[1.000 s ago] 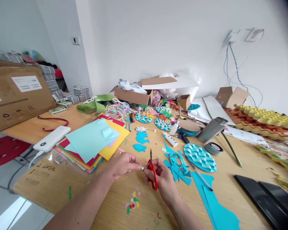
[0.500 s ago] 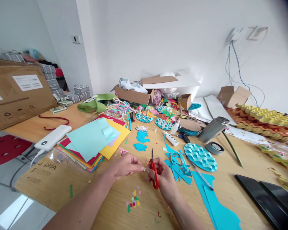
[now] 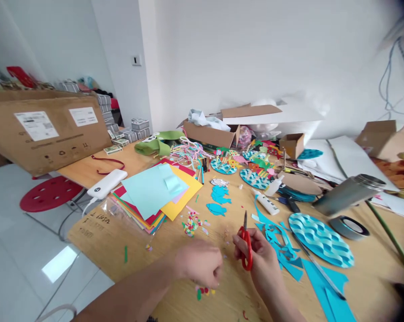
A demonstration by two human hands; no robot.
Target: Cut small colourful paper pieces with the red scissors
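Note:
My right hand (image 3: 260, 252) holds a pair of red-handled scissors (image 3: 246, 255), blades pointing up and away. Over a small pile of coloured paper dots (image 3: 205, 291) hovers my left hand (image 3: 202, 264), slightly blurred. Its fingers curl together downward, and whatever is between them is hidden. Beyond the left hand lies a scatter of tiny paper bits (image 3: 192, 222). Blue paper fish (image 3: 217, 209) rest farther back. Blue paper scraps (image 3: 278, 243) lie to the right of the scissors.
Stacked coloured paper (image 3: 148, 192) sits at left beside a white power bank (image 3: 107, 183). At right are a wavy blue oval (image 3: 322, 241), a tape roll (image 3: 349, 227), a steel flask (image 3: 349, 194), a pen (image 3: 325, 277) and a glue bottle (image 3: 267, 203). Cardboard boxes (image 3: 208, 134) stand behind.
The view has turned left. My left hand has moved away from the right hand, down toward me over the paper dots. The right hand still holds the scissors.

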